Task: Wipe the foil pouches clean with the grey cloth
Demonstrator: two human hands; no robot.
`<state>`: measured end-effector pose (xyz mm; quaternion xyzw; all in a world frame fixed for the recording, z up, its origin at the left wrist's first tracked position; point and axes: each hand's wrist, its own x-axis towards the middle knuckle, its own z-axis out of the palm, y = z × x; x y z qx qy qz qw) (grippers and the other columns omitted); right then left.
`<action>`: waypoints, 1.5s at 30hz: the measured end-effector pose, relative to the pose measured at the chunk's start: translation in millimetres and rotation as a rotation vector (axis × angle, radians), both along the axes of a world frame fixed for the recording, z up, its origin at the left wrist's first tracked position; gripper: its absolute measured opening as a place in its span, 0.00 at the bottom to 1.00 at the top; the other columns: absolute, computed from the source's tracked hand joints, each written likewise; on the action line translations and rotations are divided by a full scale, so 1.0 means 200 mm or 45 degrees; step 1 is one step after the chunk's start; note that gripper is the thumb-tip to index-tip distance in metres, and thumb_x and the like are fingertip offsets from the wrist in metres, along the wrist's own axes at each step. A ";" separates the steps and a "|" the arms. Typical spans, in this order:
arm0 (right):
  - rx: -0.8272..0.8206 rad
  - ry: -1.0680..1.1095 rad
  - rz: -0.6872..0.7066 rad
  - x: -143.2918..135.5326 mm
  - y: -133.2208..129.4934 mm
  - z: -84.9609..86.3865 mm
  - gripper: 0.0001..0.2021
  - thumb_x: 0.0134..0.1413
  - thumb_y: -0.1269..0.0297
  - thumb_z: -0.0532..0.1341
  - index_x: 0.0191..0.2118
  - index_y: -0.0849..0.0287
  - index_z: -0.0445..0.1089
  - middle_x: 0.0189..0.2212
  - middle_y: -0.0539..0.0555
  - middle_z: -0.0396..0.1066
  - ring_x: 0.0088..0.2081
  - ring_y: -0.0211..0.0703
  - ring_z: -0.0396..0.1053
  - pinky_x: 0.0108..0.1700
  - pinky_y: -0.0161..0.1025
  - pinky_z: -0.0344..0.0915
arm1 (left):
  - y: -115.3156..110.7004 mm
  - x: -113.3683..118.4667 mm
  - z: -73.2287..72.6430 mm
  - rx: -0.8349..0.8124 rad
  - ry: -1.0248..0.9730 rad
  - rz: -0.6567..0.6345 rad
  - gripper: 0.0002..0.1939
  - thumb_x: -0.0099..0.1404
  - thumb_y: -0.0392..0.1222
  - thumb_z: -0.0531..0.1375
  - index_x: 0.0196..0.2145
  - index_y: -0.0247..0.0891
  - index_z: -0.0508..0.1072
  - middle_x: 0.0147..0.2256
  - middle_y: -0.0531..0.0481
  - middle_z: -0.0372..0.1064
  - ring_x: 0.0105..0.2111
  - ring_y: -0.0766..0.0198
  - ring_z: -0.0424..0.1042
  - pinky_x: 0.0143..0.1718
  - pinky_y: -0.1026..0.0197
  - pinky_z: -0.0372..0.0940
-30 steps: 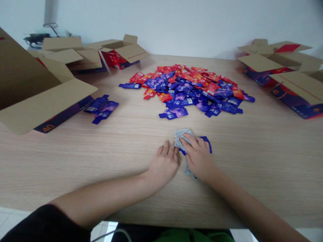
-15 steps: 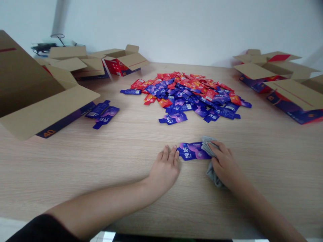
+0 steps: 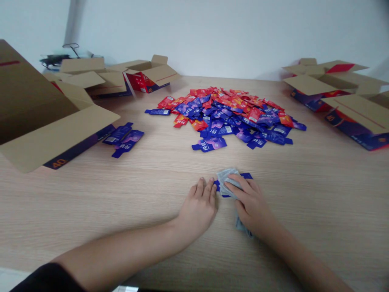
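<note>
Tabletop (image 3: 106, 202) pale, wood-grained; wall (image 3: 231, 36) behind bluish-white; cloth (image 3: 228, 182) on blue pouch (image 3: 246, 176).

The heap (image 3: 231, 117) mixes red packets (image 3: 202, 93) splashed with orange and deep blue packets (image 3: 212, 144) bearing violet shapes and white print; in front of the heap, a pale grey cloth (image 3: 226, 182) partly covers another blue packet (image 3: 247, 176). Left of the heap, a large carton (image 3: 60, 136) shows brown cardboard flaps and a navy side printed with an orange 40, while cartons (image 3: 357, 113) right of the heap pair brown flaps with navy and red sides. Beneath the heap the table (image 3: 146, 182) is pale beige with fine wood grain, and behind the heap the wall (image 3: 212, 36) is plain bluish white
</note>
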<state>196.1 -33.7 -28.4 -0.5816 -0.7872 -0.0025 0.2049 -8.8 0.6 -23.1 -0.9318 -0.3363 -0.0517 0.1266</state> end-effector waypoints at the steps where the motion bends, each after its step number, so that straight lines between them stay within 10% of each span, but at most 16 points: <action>1: 0.025 0.010 -0.028 0.04 -0.01 -0.01 0.26 0.55 0.78 0.54 0.56 0.60 0.77 0.62 0.59 0.71 0.55 0.57 0.68 0.57 0.56 0.68 | 0.00 0.00 0.00 0.004 -0.001 0.002 0.22 0.72 0.36 0.58 0.60 0.26 0.75 0.63 0.33 0.69 0.59 0.39 0.74 0.50 0.48 0.71; 10: 0.028 0.066 -0.243 0.36 -0.05 -0.05 0.23 0.60 0.76 0.52 0.55 0.63 0.78 0.58 0.64 0.72 0.57 0.60 0.69 0.56 0.58 0.69 | 0.00 0.00 -0.01 -0.024 0.029 0.010 0.23 0.71 0.36 0.59 0.61 0.25 0.74 0.63 0.33 0.68 0.59 0.38 0.73 0.49 0.49 0.71; 22: -0.032 0.035 0.116 -0.01 -0.02 0.07 0.26 0.55 0.79 0.53 0.56 0.61 0.78 0.61 0.61 0.71 0.52 0.57 0.67 0.55 0.59 0.69 | 0.01 0.01 0.02 -0.043 0.030 0.008 0.21 0.73 0.35 0.58 0.60 0.25 0.75 0.62 0.32 0.70 0.59 0.39 0.73 0.50 0.48 0.71; 34: -0.107 0.289 -0.266 0.38 -0.10 0.03 0.22 0.56 0.75 0.53 0.48 0.54 0.82 0.55 0.59 0.74 0.57 0.57 0.69 0.59 0.60 0.67 | 0.01 0.00 0.00 -0.013 0.042 -0.004 0.22 0.71 0.35 0.59 0.60 0.24 0.75 0.64 0.32 0.67 0.58 0.36 0.74 0.47 0.47 0.72; 45: -0.094 0.022 0.006 -0.10 0.05 0.13 0.27 0.59 0.75 0.54 0.62 0.57 0.72 0.66 0.59 0.66 0.56 0.59 0.64 0.57 0.59 0.65 | 0.01 0.01 0.03 -0.066 0.031 -0.003 0.19 0.74 0.37 0.57 0.56 0.25 0.78 0.59 0.31 0.73 0.59 0.36 0.73 0.48 0.48 0.71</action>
